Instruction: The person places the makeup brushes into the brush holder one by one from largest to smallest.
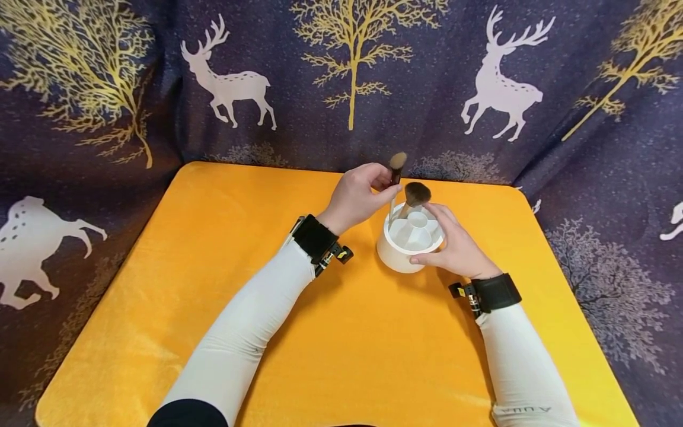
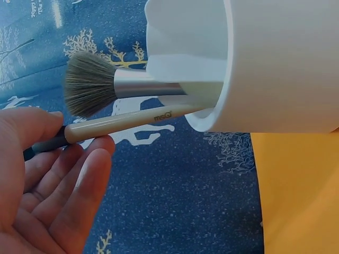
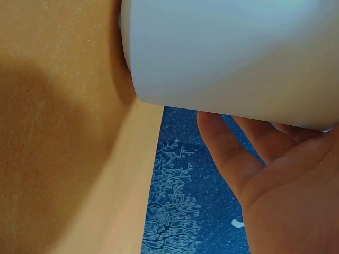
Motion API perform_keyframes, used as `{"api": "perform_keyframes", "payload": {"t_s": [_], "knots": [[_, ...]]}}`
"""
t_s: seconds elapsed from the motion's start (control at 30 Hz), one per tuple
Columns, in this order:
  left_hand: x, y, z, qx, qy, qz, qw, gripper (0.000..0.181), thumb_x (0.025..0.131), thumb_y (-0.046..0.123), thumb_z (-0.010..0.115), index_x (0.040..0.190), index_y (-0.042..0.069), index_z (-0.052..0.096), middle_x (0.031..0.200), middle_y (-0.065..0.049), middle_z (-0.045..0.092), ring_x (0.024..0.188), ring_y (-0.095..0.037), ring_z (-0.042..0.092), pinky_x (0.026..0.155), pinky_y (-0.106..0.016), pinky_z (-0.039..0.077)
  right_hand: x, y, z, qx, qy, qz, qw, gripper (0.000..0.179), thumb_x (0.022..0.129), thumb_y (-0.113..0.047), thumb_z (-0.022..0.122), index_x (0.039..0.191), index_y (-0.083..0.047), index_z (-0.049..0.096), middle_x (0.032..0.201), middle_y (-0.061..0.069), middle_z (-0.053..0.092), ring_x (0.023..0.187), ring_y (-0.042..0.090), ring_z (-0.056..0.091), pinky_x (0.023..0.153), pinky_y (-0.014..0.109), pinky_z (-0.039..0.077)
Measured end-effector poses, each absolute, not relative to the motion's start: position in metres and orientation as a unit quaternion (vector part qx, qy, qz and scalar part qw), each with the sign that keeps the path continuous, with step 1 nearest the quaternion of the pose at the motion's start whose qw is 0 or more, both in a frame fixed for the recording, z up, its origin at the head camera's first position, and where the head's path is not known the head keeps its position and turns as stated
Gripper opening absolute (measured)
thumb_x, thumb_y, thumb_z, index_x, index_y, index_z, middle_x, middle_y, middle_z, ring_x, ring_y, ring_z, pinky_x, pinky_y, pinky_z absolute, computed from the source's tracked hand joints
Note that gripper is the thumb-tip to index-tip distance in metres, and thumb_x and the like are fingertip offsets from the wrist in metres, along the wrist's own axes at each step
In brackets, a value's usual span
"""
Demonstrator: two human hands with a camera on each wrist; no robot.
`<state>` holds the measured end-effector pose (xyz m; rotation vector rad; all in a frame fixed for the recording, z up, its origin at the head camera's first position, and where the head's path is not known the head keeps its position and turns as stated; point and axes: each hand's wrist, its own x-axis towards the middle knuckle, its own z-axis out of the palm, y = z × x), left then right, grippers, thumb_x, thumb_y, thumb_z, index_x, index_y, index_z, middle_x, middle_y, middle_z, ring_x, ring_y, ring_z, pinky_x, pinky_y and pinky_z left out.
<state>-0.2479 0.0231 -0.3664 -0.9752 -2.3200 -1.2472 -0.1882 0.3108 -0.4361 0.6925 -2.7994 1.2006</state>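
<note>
My left hand (image 1: 358, 193) pinches a slim makeup brush (image 2: 122, 121) near its dark ferrule. Its pale tip points up in the head view, and the lower end of its cream handle is inside the white round brush holder (image 1: 397, 258). Beside it, a fuller makeup brush (image 1: 417, 194) with dark bristles and a silver ferrule (image 2: 135, 83) leans in the same holder, bristles up. My right hand (image 1: 461, 249) grips the holder from the right, thumb at the front and fingers round the far side. Inside, the holder is divided into several compartments around a small central ring.
The holder stands on a table with a yellow-orange cloth (image 1: 213, 249), toward the back and right of centre. A dark blue curtain (image 1: 320, 142) with white deer and golden trees hangs behind and along both sides. Each wrist wears a black strap (image 1: 316, 238) with a small camera.
</note>
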Motion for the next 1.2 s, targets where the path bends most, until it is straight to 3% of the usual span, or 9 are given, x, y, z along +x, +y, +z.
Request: {"api": "perform_keyframes", "payload": {"t_s": [0.13, 0.4, 0.77, 0.97, 1.2], "knots": [[-0.246, 0.023, -0.367, -0.344, -0.818, -0.430, 0.166, 0.018, 0.101, 0.016, 0.085, 0.110, 0.003, 0.077, 0.102, -0.008, 0.077, 0.092, -0.020, 0.075, 0.087, -0.036, 0.062, -0.189, 0.309, -0.436, 0.230, -0.895, 0.383, 0.006, 0.124, 0.078, -0.030, 0.106, 0.176, -0.020, 0.031, 0.173, 0.008, 0.037, 0.153, 0.038, 0.044, 0.119, 0.068, 0.039], [-0.244, 0.024, -0.369, -0.356, -0.829, -0.406, 0.149, 0.021, 0.102, 0.019, 0.085, 0.112, 0.003, 0.077, 0.105, -0.008, 0.078, 0.094, -0.019, 0.076, 0.088, -0.027, 0.059, -0.190, 0.312, -0.437, 0.220, -0.897, 0.385, 0.008, 0.126, 0.076, -0.032, 0.107, 0.176, -0.022, 0.032, 0.172, 0.006, 0.037, 0.153, 0.035, 0.044, 0.122, 0.066, 0.037], [-0.245, 0.017, -0.370, -0.341, -0.830, -0.433, 0.091, 0.043, 0.102, 0.038, 0.084, 0.131, 0.006, 0.077, 0.119, -0.006, 0.078, 0.107, -0.018, 0.076, 0.094, -0.029, 0.060, -0.190, 0.313, -0.436, 0.217, -0.893, 0.393, 0.007, 0.128, 0.074, -0.030, 0.108, 0.176, -0.027, 0.031, 0.172, 0.003, 0.037, 0.154, 0.032, 0.042, 0.123, 0.064, 0.035], [-0.245, 0.014, -0.369, -0.336, -0.830, -0.438, 0.083, 0.044, 0.103, 0.039, 0.083, 0.132, 0.007, 0.076, 0.121, -0.005, 0.076, 0.109, -0.017, 0.075, 0.086, -0.030, 0.062, -0.191, 0.313, -0.437, 0.217, -0.892, 0.396, 0.006, 0.128, 0.074, -0.029, 0.108, 0.176, -0.025, 0.031, 0.173, 0.004, 0.036, 0.154, 0.032, 0.041, 0.123, 0.064, 0.034], [-0.246, 0.011, -0.369, -0.338, -0.832, -0.433, 0.085, 0.039, 0.105, 0.041, 0.080, 0.128, 0.009, 0.077, 0.119, -0.005, 0.076, 0.108, -0.017, 0.075, 0.087, -0.033, 0.063, -0.190, 0.313, -0.436, 0.218, -0.890, 0.400, 0.005, 0.128, 0.074, -0.029, 0.108, 0.176, -0.026, 0.031, 0.172, 0.003, 0.037, 0.154, 0.032, 0.042, 0.123, 0.063, 0.034]]}}
